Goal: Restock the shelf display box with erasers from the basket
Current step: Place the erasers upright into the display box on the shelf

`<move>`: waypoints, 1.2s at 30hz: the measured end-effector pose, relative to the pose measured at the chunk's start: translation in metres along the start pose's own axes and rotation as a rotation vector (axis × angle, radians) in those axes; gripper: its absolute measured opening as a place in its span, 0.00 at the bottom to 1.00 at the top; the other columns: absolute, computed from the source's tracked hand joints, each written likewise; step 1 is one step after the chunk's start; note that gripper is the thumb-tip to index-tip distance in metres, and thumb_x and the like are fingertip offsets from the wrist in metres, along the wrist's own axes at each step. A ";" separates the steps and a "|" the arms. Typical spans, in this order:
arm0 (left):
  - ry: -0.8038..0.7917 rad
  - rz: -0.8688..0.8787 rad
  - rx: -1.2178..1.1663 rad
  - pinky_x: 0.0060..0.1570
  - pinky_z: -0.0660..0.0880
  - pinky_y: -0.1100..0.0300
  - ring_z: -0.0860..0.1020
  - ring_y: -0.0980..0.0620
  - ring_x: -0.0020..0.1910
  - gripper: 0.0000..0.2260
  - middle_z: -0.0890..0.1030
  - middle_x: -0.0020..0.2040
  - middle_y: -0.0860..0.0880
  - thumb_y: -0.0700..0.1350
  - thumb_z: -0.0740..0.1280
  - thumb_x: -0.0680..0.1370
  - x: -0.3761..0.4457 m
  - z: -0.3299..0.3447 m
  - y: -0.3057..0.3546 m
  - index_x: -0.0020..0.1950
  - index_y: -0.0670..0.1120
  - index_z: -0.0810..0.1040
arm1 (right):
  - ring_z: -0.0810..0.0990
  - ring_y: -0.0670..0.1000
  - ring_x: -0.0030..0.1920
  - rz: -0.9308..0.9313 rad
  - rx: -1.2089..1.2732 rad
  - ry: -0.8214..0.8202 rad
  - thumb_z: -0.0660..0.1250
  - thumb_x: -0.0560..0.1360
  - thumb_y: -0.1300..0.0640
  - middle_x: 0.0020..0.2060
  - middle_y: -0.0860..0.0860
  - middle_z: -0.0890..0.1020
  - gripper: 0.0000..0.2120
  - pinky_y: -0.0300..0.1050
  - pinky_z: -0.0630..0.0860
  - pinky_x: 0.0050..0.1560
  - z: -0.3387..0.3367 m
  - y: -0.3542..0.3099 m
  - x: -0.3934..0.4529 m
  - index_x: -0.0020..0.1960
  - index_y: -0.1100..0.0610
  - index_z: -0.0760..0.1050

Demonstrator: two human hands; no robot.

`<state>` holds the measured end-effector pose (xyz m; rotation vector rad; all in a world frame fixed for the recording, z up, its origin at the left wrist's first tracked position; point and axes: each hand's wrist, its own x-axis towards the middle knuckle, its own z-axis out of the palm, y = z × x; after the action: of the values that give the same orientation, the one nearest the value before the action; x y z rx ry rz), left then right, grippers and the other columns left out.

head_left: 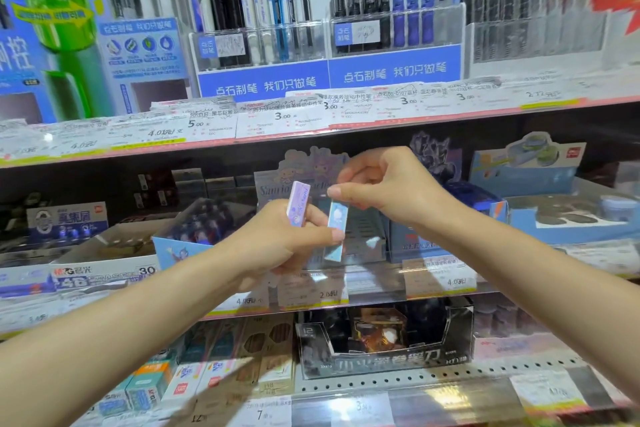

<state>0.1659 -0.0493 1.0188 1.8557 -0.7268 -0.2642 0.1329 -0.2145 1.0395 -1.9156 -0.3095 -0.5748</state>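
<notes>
Hands meet at mid-frame before the middle shelf. The left hand [277, 239] grips a small lilac rectangular eraser [298, 203] between fingers and palm, upright and slightly tilted, while its thumb presses a pale blue rectangular eraser [336, 230] with a cartoon face. The right hand [384, 184] pinches that blue eraser's top edge between thumb and forefinger. Just behind them stands the pastel cardboard display box [304, 180] with cartoon characters and partly readable script "Sanrio" — its inside is hidden. Blue pen-rack signs [329, 78] in the upper centre read "点石制笔 我们只做笔". Price tags [282, 116] show "5.00" and "3.00"; lower down, "4.00元".
</notes>
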 end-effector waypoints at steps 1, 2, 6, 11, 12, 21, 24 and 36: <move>0.011 0.003 -0.010 0.22 0.54 0.69 0.57 0.56 0.18 0.11 0.64 0.19 0.54 0.40 0.71 0.72 0.001 0.000 -0.001 0.30 0.47 0.76 | 0.75 0.42 0.26 -0.010 0.019 0.010 0.75 0.65 0.60 0.30 0.54 0.79 0.07 0.35 0.71 0.31 -0.001 0.001 0.000 0.36 0.56 0.76; 0.022 0.008 -0.027 0.22 0.54 0.70 0.57 0.56 0.18 0.12 0.64 0.19 0.53 0.40 0.71 0.72 0.001 0.000 -0.001 0.29 0.48 0.76 | 0.75 0.41 0.26 -0.025 0.029 0.009 0.73 0.67 0.60 0.30 0.53 0.79 0.07 0.34 0.72 0.30 -0.001 0.003 0.000 0.36 0.55 0.76; 0.077 0.021 -0.098 0.20 0.55 0.69 0.57 0.57 0.18 0.12 0.63 0.20 0.52 0.39 0.69 0.74 0.002 0.003 -0.001 0.31 0.46 0.74 | 0.78 0.46 0.37 -0.054 -0.004 -0.069 0.72 0.69 0.60 0.39 0.53 0.79 0.09 0.45 0.80 0.40 0.005 0.008 -0.002 0.47 0.57 0.76; 0.198 0.160 0.133 0.19 0.61 0.71 0.64 0.60 0.16 0.09 0.80 0.31 0.43 0.41 0.65 0.77 0.003 -0.004 -0.001 0.40 0.39 0.81 | 0.78 0.52 0.37 -0.076 -0.010 -0.052 0.71 0.68 0.67 0.38 0.53 0.77 0.13 0.50 0.81 0.43 0.005 0.013 0.008 0.50 0.58 0.74; 0.227 0.211 0.230 0.21 0.63 0.72 0.68 0.61 0.18 0.10 0.83 0.36 0.41 0.41 0.63 0.79 0.002 -0.007 -0.001 0.44 0.38 0.81 | 0.78 0.53 0.38 -0.088 -0.034 -0.030 0.70 0.68 0.67 0.37 0.52 0.77 0.12 0.50 0.81 0.43 0.004 0.014 0.012 0.50 0.58 0.73; 0.183 0.264 1.105 0.46 0.76 0.48 0.77 0.43 0.47 0.17 0.81 0.51 0.44 0.36 0.58 0.74 0.000 -0.037 -0.013 0.60 0.47 0.75 | 0.76 0.52 0.34 -0.127 -0.396 -0.045 0.71 0.68 0.64 0.40 0.52 0.75 0.20 0.50 0.77 0.43 0.013 0.032 0.037 0.36 0.44 0.64; 0.170 0.247 1.128 0.47 0.77 0.51 0.78 0.45 0.51 0.19 0.81 0.56 0.46 0.37 0.59 0.75 0.000 -0.037 -0.016 0.63 0.51 0.74 | 0.76 0.54 0.37 -0.136 -0.442 -0.088 0.70 0.69 0.65 0.41 0.54 0.75 0.15 0.46 0.74 0.43 0.013 0.034 0.039 0.41 0.49 0.67; 0.139 0.238 1.158 0.45 0.78 0.51 0.79 0.46 0.49 0.19 0.81 0.57 0.47 0.36 0.59 0.74 0.002 -0.041 -0.016 0.61 0.51 0.75 | 0.77 0.54 0.50 -0.159 -0.505 -0.072 0.60 0.70 0.66 0.46 0.57 0.82 0.10 0.43 0.72 0.49 0.016 0.030 0.033 0.40 0.63 0.81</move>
<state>0.1940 -0.0154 1.0213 2.7716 -1.1126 0.5645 0.1786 -0.2133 1.0279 -2.4165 -0.3918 -0.7417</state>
